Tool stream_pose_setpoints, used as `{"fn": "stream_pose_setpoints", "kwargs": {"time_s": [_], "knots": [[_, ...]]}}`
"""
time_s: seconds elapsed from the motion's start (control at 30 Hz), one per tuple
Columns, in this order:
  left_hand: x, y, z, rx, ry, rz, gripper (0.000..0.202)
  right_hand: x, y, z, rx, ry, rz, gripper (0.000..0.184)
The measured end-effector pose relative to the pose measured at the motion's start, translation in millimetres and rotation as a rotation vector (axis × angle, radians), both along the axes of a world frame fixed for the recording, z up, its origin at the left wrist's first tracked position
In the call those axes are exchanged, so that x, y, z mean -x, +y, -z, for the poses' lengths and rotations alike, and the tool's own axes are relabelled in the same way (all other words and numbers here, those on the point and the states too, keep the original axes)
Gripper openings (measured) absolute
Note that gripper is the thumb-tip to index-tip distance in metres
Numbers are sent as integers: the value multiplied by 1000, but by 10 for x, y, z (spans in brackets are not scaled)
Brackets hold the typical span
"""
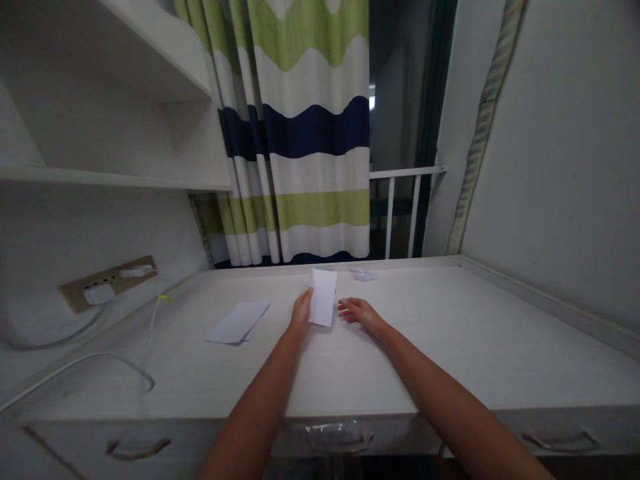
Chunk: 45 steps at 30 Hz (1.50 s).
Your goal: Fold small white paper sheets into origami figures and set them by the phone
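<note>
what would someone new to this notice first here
Probably the curtain, boldly striped in green, white and navy, hanging at the back beyond the desk. Next, the two hands near the middle of the desk: the left hand holds a white paper up, while the right hand is just right of it, apart and holding nothing. More sheets lie on the desk to the left.

White desk [480, 333] with drawers [85, 440], open shelf [115, 177] at left, striped curtain [317, 133], white railing [390, 217], pale wall [560, 167]

Folded white paper [324, 298] in left hand [301, 308]
</note>
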<state>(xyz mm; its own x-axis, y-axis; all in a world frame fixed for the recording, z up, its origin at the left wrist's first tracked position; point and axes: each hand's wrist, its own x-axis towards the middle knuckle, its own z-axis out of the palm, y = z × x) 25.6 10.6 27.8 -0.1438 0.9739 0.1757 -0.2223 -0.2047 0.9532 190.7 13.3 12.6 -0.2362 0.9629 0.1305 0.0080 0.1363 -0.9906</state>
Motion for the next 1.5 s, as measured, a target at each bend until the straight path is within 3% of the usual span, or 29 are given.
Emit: {"fn": "stream_pose_setpoints", "kwargs": {"time_s": [0.1,0.23,0.3,0.43,0.53,0.77,1.07,1.33,1.5], "knots": [[-171,-63,93,66,-74,155,43,11,-11,-21,61,89,-9,17],[-88,-95,109,143,-108,309,50,-21,27,-15,50,101,23,14],[-17,-71,123,162,-76,320,57,-47,50,-17,33,96,55,13],[68,-2,212,87,116,150,39,-84,75,-13,6,61,159,15],[90,39,274,45,214,103,30,-86,77,15,2,49,140,17],[104,85,311,-5,172,125,31,-80,80,52,-5,59,91,22],[70,-24,205,-45,104,213,35,-93,-22,-92,86,168,110,23],[57,-21,212,28,46,246,30,-80,-25,-77,77,188,76,24],[53,-19,188,47,30,253,23,-87,23,-43,-5,191,20,19]]}}
